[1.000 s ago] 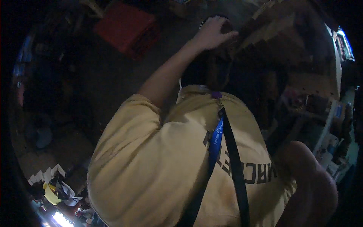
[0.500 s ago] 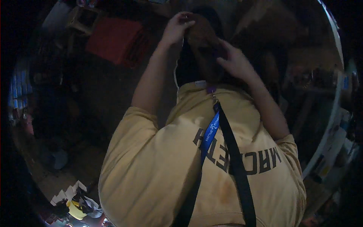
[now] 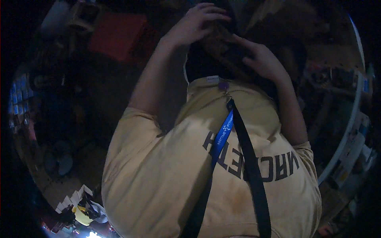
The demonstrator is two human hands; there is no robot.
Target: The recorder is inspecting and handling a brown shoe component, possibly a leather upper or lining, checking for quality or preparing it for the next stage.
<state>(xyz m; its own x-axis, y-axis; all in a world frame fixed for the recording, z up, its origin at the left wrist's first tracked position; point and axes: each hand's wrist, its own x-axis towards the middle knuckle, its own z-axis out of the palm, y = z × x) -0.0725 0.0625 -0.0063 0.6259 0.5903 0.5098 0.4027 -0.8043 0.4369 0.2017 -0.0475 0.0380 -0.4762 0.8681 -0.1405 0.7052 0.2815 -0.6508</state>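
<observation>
A brown, soft-looking piece [image 3: 217, 44] lies over my dark lap at the top of the view; its kind is too dim to make out. My left hand [image 3: 197, 24] reaches over its far left part, fingers stretched to the right and apart from the thumb. Along its right side is my right hand [image 3: 264, 59], with fingertips at the piece's edge and the thumb in front. The fingers beyond that edge are partly hidden.
A red folded or boxy thing [image 3: 117, 35] stands on the dark floor at the far left. Beside it is a small wooden stool-like frame [image 3: 82, 16]. A blue and black lanyard [image 3: 225, 133] hangs over my tan shirt [image 3: 170, 178]. Cluttered shelving [image 3: 349, 139] runs along the right.
My left hand has gone from pinching the brown piece's far edge to stretched fingers over it, moving slightly right. My right hand has shifted a little right. The piece looks lower and more folded.
</observation>
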